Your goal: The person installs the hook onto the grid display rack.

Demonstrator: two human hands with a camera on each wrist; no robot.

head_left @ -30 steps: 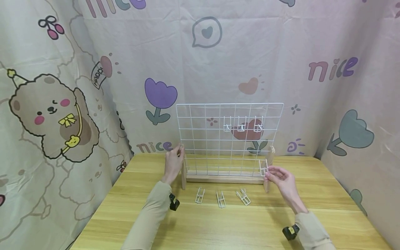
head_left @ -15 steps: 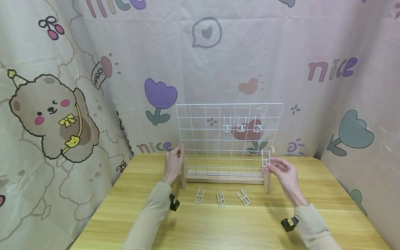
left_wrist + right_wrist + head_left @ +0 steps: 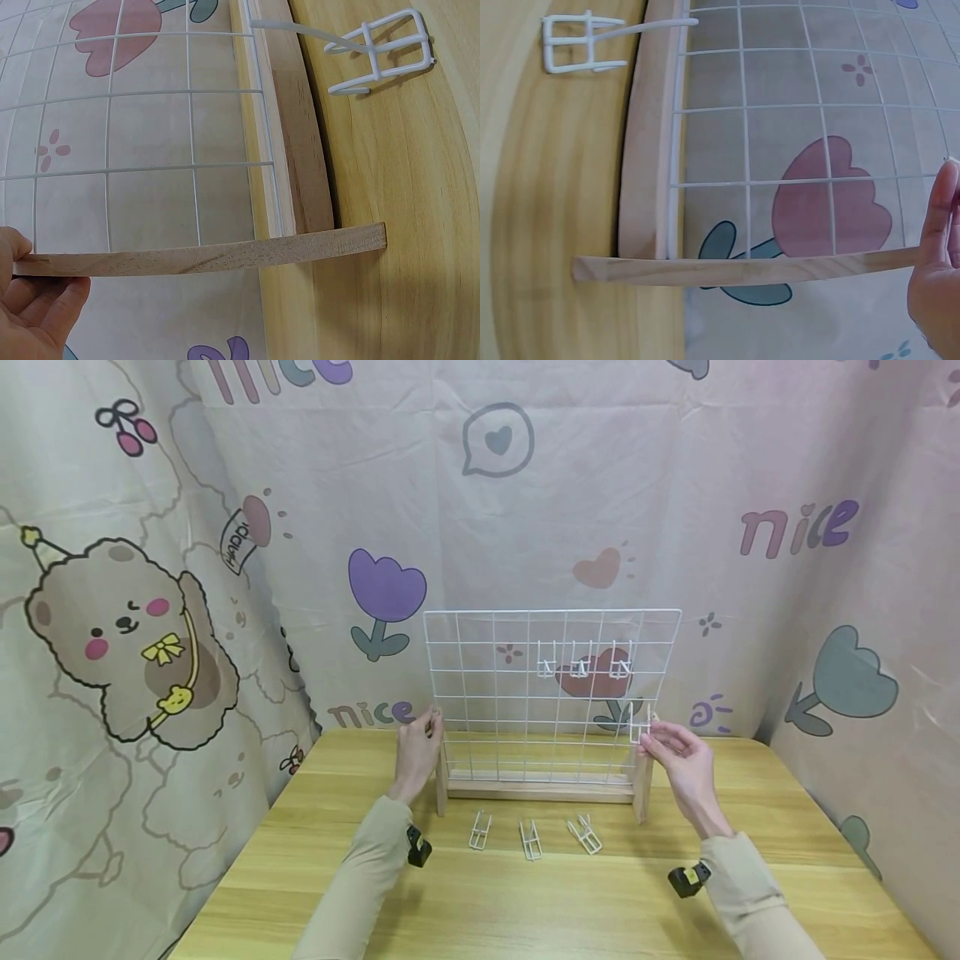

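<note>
A white wire grid panel (image 3: pixel 510 697) stands upright in a wooden base (image 3: pixel 540 791). Between thumb and fingers, my right hand (image 3: pixel 686 772) pinches a white wire hook (image 3: pixel 635 732) by the grid's lower right side; whether it touches the grid I cannot tell. In the right wrist view that hook is out of sight, with only part of the hand (image 3: pixel 936 255) at the edge. My left hand (image 3: pixel 417 753) grips the top of the left wooden upright (image 3: pixel 187 258), thumb and fingers on either side of it. Three hooks, including a middle one (image 3: pixel 580 669), hang at the grid's upper right.
Three loose wire hooks lie on the wooden table (image 3: pixel 480 902) before the stand: a left one (image 3: pixel 480 833), a centre one (image 3: pixel 531 843) and a right one (image 3: pixel 588 837). A printed curtain (image 3: pixel 495 527) hangs behind.
My right hand has risen along the grid's right side, carrying the hook up from near the base to about the top of the right upright. The left hand stays put.
</note>
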